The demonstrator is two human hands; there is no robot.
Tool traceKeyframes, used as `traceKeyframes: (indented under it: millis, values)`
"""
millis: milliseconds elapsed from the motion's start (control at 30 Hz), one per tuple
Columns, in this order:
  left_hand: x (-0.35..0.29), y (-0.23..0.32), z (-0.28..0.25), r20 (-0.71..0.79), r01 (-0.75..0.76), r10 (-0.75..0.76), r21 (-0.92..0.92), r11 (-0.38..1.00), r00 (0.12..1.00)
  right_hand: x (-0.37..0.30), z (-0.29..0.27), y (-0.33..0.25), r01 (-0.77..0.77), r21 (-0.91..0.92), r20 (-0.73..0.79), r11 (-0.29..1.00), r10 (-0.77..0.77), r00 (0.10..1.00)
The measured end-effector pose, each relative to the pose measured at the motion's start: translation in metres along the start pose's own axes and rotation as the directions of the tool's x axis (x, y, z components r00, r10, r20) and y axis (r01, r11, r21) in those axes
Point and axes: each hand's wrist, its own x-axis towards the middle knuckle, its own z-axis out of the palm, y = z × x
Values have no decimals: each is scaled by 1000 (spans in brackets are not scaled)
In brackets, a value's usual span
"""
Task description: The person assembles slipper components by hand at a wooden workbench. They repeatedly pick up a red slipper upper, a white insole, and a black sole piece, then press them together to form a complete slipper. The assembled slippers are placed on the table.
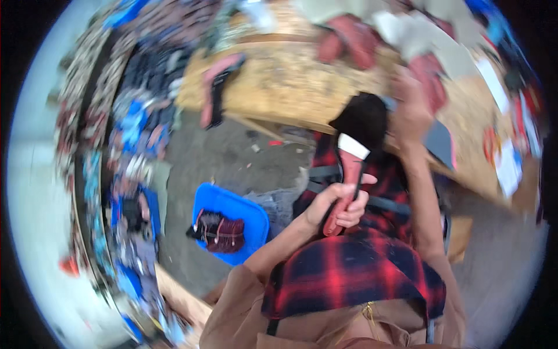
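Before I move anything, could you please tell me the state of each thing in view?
Left hand: closed around the red piece.
Red piece: held, white end pointing away from the person.
Right hand: blurred, grip unclear.
Dark red bundle: resting on or in the blue plastic thing.
Pink-and-black piece: overhanging the wooden table's edge.
Plaid apron: worn.

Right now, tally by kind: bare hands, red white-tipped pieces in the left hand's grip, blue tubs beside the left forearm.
Bare hands: 2, left hand and blurred right hand
Red white-tipped piece: 1
Blue tub: 1
Total: 4
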Motion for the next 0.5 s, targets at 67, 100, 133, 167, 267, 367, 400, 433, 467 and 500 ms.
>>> traceKeyframes:
  millis: [67,100,133,167,267,367,400,433,467,500]
  values:
    - [-19,28,14,-88,-141,188,381,914,978,-1,-12,17,-107,171,-35,979,115,993]
    - [-33,53,15,-214,-123,313,613,781,925,-13,-18,22,-303,187,91,935,290,953]
    - [-45,75,-10,-241,-163,522,774,612,818,-29,-25,10,-501,380,265,778,427,864]
    - [-56,102,-15,-203,-248,729,853,460,653,-43,-38,-11,-770,473,534,430,556,638]
    - [-74,205,-35,110,150,967,978,-147,230,-115,-62,-32,-961,275,909,-17,331,255]
    - [-87,287,-59,278,549,946,771,-322,166,-195,-70,-39,-972,78,986,-221,159,43]
    - [-95,307,-77,258,519,942,787,-333,213,-183,-74,-38,-966,67,985,-250,172,24]
    - [-97,324,-97,225,467,934,818,-335,276,-172,-78,-32,-969,57,985,-239,172,15]
    - [-102,339,-115,103,527,933,801,-283,345,-166,-76,-25,-988,103,982,-117,167,83]
    - [-100,350,-137,-15,567,911,787,-244,413,-159,-78,-22,-993,79,976,-82,208,61]
